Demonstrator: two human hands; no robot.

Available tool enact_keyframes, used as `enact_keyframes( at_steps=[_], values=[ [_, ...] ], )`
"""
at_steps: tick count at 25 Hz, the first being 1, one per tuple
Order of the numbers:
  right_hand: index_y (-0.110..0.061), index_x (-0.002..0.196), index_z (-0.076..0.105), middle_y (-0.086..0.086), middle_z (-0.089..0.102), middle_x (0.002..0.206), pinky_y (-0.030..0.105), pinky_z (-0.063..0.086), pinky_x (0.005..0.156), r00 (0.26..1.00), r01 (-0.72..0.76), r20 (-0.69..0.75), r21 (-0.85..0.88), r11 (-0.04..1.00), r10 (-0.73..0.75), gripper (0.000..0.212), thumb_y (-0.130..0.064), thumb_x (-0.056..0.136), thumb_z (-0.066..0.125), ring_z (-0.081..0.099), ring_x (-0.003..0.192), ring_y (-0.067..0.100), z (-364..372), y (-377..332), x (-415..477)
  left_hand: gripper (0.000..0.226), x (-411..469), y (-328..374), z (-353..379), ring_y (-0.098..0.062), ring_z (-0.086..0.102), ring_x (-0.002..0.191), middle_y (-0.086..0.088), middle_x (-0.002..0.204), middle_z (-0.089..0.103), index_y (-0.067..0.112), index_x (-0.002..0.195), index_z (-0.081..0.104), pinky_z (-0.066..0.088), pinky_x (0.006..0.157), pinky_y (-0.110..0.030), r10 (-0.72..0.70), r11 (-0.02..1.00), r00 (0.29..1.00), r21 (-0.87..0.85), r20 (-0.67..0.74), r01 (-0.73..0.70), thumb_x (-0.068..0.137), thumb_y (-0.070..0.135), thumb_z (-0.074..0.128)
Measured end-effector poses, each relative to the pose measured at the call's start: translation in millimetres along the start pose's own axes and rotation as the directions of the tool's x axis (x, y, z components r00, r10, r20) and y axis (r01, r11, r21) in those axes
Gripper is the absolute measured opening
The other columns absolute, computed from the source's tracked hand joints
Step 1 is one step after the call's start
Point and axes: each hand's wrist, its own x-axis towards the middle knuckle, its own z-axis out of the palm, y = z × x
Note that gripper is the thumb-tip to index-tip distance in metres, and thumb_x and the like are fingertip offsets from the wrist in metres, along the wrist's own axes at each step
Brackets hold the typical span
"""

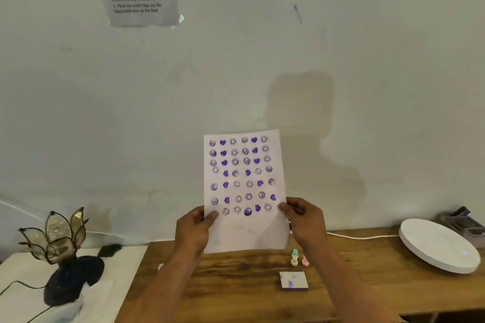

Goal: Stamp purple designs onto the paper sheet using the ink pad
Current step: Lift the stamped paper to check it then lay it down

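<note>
Both hands, left hand (194,228) and right hand (304,217), grip the stamped paper sheet (245,191) upright for inspection; next, lay it back on the surface (236,283) near the ink pad (293,280).

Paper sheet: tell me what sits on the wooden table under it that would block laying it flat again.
The paper sheet is held upright by the left hand and right hand. Small stamps and the ink pad sit just right of its lower edge.
</note>
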Motion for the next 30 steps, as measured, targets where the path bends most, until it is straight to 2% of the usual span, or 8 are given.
enact_keyframes(
  at_steps=[2,5,9,14,18,23,30],
  values=[
    [-0.016,0.102,0.08,-0.001,0.083,0.094,0.037,0.063,0.075,0.997,0.07,0.011,0.062,0.996,-0.071,0.01,-0.012,0.093,0.079,0.079,0.087,0.019,-3.6,-35.6,-15.5,0.008,-16.8,36.0,-3.8,-0.011,0.078,0.08,0.012,0.087,0.082,0.026,0.086,0.08,0.061,0.068,-0.024,0.087,0.995,0.996,-0.044,0.009,-0.086,0.091,0.02,0.077],
    [-0.014,0.107,0.079,0.001,0.083,0.099,0.043,0.064,0.08,0.991,0.129,0.023,0.12,0.984,-0.133,0.013,-0.013,0.094,0.078,0.078,0.091,0.024,-4.0,-69.1,-32.5,0.01,-38.8,74.4,-5.3,-0.016,0.075,0.091,0.01,0.092,0.082,0.022,0.089,0.081,0.06,0.083,-0.035,0.148,0.984,0.989,-0.098,-0.001,-0.147,0.094,0.025,0.073],
    [-0.015,0.105,0.08,0.002,0.083,0.099,0.048,0.063,0.086,0.985,0.17,0.001,0.147,0.974,-0.172,0.013,-0.012,0.093,0.079,0.077,0.095,0.028,-5.3,-94.4,-44.2,0.012,-57.3,98.9,-11.0,-0.021,0.073,0.091,0.004,0.091,0.082,0.017,0.09,0.081,0.058,0.081,-0.034,0.168,0.971,0.985,-0.162,-0.044,-0.173,0.095,0.023,0.072],
    [-0.016,0.105,0.08,0.002,0.083,0.1,0.051,0.062,0.09,0.984,0.175,-0.011,0.135,0.975,-0.175,0.014,-0.012,0.091,0.08,0.076,0.094,0.03,-8.6,-97.9,-45.5,0.011,-59.9,101.2,-19.5,-0.028,0.074,0.103,-0.001,0.1,0.082,0.015,0.097,0.08,0.058,0.094,-0.04,0.16,0.971,0.985,-0.169,-0.061,-0.168,0.096,0.02,0.071],
    [-0.019,0.105,0.079,-0.001,0.083,0.101,0.052,0.063,0.089,0.987,0.163,-0.015,0.137,0.977,-0.162,0.014,-0.015,0.092,0.08,0.076,0.095,0.027,-9.8,-92.2,-46.5,0.009,-59.0,99.5,-18.2,-0.03,0.074,0.103,-0.002,0.1,0.082,0.017,0.095,0.081,0.06,0.088,-0.039,0.145,0.971,0.988,-0.185,-0.06,-0.154,0.095,0.02,0.072],
    [-0.015,0.108,0.078,0.005,0.081,0.107,0.055,0.062,0.091,0.987,0.163,-0.018,0.15,0.975,-0.162,0.016,-0.014,0.092,0.079,0.075,0.098,0.031,-11.7,-89.9,-43.2,0.012,-57.3,96.1,-15.2,-0.028,0.073,0.104,-0.002,0.104,0.081,0.015,0.101,0.08,0.058,0.098,-0.043,0.144,0.972,0.988,-0.182,-0.055,-0.151,0.095,0.021,0.071],
    [-0.022,0.101,0.079,-0.004,0.083,0.096,0.045,0.063,0.083,0.983,0.184,-0.006,0.161,0.97,-0.186,0.012,-0.014,0.092,0.08,0.077,0.087,0.02,-11.1,-88.3,-41.4,0.008,-56.5,93.6,-15.1,-0.023,0.073,0.102,0.003,0.102,0.081,0.022,0.093,0.079,0.057,0.093,-0.038,0.144,0.971,0.988,-0.185,-0.064,-0.153,0.095,0.022,0.072]
  ],
)
